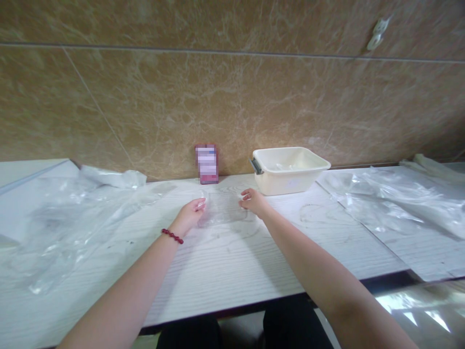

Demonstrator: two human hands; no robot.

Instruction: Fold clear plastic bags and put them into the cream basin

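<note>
Between my hands, low over the white table, is a thin clear plastic piece (222, 209); whether it is a shallow tray or a sheet is hard to make out. My left hand (190, 214), with a red bead bracelet at the wrist, pinches its left edge. At the opposite edge, the bent fingers of my right hand (253, 202) close on the plastic. Behind it a phone (207, 164) leans upright against the wall, its screen blurred. Just beyond my right hand stands a cream plastic tub (290, 180) with a grey handle and some clear items inside.
Crumpled clear plastic bags (83, 213) spread over the left of the table. More clear plastic (395, 198) lies at the right, across a table seam. The marbled wall (163, 106) borders the table's back (232, 276). My legs are under the front edge.
</note>
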